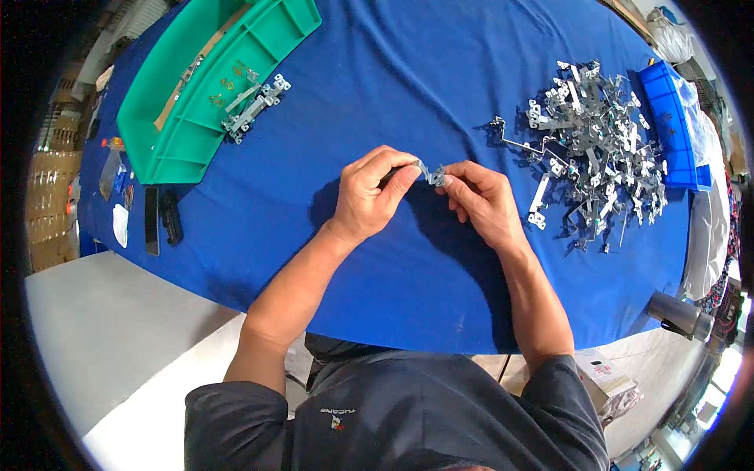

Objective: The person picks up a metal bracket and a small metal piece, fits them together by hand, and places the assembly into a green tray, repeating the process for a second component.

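Between my two hands, above the middle of the blue cloth, is a small bent metal bracket. My left hand pinches its left end between thumb and index finger. The right end is gripped by the thumb and fingers of my right hand. Fingertips cover part of the bracket, so its full shape is hidden. To the right lies a big heap of similar metal brackets, with a thin bent metal rod sticking out on its near-left side.
A green plastic bin stands at the upper left, with several metal brackets beside it. A blue plastic bin is beyond the heap. A dark phone-like slab and a black object lie near the left edge of the blue cloth.
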The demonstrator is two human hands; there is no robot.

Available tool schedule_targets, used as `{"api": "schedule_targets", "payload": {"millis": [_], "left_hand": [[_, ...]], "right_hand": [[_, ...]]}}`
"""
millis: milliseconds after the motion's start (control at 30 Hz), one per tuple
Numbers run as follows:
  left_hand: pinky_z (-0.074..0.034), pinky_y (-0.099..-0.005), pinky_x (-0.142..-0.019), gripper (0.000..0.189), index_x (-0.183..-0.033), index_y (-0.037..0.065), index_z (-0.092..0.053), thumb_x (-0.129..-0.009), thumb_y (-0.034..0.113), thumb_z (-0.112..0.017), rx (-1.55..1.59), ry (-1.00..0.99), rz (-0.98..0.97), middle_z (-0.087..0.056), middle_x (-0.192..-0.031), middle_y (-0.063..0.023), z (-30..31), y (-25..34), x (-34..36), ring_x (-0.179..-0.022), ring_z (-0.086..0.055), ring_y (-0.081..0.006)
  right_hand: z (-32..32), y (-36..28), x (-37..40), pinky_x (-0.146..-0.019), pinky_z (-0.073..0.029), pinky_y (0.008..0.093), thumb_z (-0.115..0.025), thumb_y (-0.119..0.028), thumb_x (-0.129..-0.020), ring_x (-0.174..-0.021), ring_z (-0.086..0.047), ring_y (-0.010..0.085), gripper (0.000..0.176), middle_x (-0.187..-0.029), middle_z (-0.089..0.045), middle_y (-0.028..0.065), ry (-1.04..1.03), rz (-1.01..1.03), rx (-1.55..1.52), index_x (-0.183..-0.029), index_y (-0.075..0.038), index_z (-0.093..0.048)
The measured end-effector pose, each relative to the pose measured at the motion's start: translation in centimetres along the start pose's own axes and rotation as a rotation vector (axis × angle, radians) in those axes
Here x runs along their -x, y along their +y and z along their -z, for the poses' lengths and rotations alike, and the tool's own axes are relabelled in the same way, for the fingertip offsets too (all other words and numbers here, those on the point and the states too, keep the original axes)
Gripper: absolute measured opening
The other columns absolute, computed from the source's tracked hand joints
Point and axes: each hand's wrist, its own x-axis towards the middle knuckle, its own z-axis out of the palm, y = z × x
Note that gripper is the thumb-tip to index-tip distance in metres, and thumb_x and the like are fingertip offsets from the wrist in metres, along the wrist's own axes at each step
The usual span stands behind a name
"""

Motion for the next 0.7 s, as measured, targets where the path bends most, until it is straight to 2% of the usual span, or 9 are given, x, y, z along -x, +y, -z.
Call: {"api": "schedule_targets", "payload": {"millis": [167,267,367,533,700], "left_hand": [[-0.050,-0.0312,-0.061,0.012,-0.096,0.001,-0.070,-0.096,0.013,-0.072,-0.005,0.007,0.066,-0.068,-0.082,-0.0094,0.31,-0.25,-0.01,-0.069,-0.064,-0.0196],[-0.048,-0.0265,-0.065,0.013,-0.099,0.001,-0.071,-0.099,0.014,-0.070,0.007,-0.012,0.038,-0.067,-0.084,-0.0051,0.08,-0.33,0.05,-0.073,-0.060,-0.0105],[-0.050,-0.0314,-0.061,0.012,-0.095,0.001,-0.069,-0.096,0.013,-0.072,0.002,0.014,0.019,-0.068,-0.082,-0.0094,-0.09,-0.29,0.04,-0.069,-0.065,-0.0195],[-0.051,-0.0318,-0.061,0.010,-0.095,0.001,-0.070,-0.095,0.010,-0.072,0.000,0.010,0.015,-0.069,-0.082,-0.0096,0.03,-0.13,-0.10,-0.070,-0.065,-0.0199],[-0.051,-0.0310,-0.060,0.008,-0.096,0.001,-0.070,-0.093,0.008,-0.074,-0.017,0.003,-0.032,-0.069,-0.083,-0.0091,0.10,-0.15,-0.15,-0.069,-0.066,-0.0185]], "right_hand": [[-0.11,-0.02,0.00,-0.052,-0.045,0.0228,-0.064,-0.022,-0.103,-0.064,-0.056,0.0048,0.022,-0.081,-0.068,0.0002,0.009,0.013,-0.013,-0.106,-0.001,-0.072],[0.06,0.01,0.09,-0.053,-0.045,0.0230,-0.064,-0.021,-0.103,-0.065,-0.057,0.0049,0.022,-0.082,-0.068,0.0003,-0.006,0.003,-0.010,-0.107,-0.001,-0.071],[0.01,-0.01,0.08,-0.053,-0.045,0.0226,-0.064,-0.021,-0.103,-0.065,-0.057,0.0048,0.022,-0.082,-0.069,0.0001,-0.019,0.009,0.031,-0.107,-0.001,-0.071],[-0.05,-0.05,0.04,-0.053,-0.045,0.0218,-0.064,-0.020,-0.103,-0.065,-0.056,0.0045,0.021,-0.081,-0.068,-0.0002,0.023,-0.013,-0.049,-0.107,-0.001,-0.072],[-0.14,0.11,-0.02,-0.052,-0.045,0.0221,-0.063,-0.019,-0.103,-0.064,-0.056,0.0045,0.020,-0.081,-0.068,-0.0002,0.022,0.000,0.003,-0.107,-0.001,-0.072]]}}
